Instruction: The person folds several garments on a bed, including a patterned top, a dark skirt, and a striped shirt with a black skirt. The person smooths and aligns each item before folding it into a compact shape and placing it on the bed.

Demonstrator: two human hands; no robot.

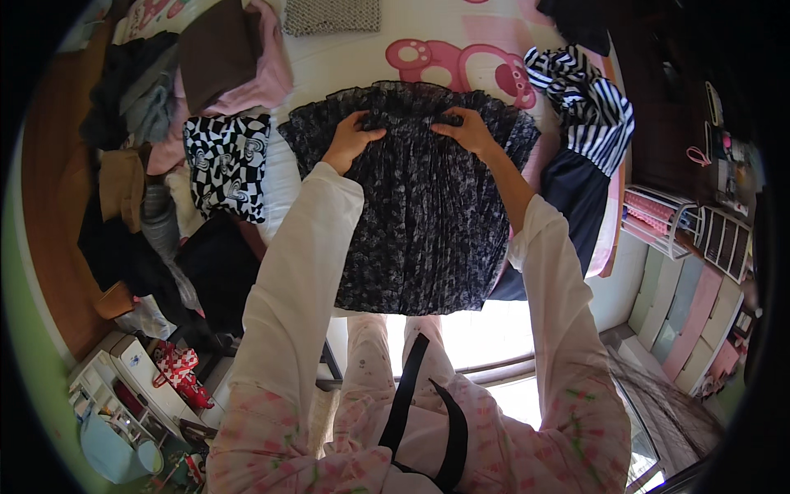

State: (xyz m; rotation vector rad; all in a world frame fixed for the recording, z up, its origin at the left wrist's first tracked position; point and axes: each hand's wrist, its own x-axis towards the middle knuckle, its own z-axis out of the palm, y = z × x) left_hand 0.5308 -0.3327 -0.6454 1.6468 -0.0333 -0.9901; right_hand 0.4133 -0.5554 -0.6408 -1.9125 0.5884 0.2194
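Observation:
A black pleated garment with a grey floral print [419, 234] is spread in front of me, its ruffled edge lying on the bed and its lower end reaching the bed's near edge. My left hand [352, 142] grips the cloth just below the ruffle, thumb pointing inward. Level with it, my right hand [467, 131] pinches the same garment on the other side. Gathered fabric runs between the two hands. Some of the fingertips are hidden in the dark cloth.
A folded black-and-white patterned cloth [227, 167] lies left of the garment, beside a heap of clothes [145, 92]. Striped clothing [595, 126] rests at the right. A grey knitted piece [332, 15] is at the far side of the bed sheet [333, 58]. White wire baskets [679, 228] stand beyond the right edge.

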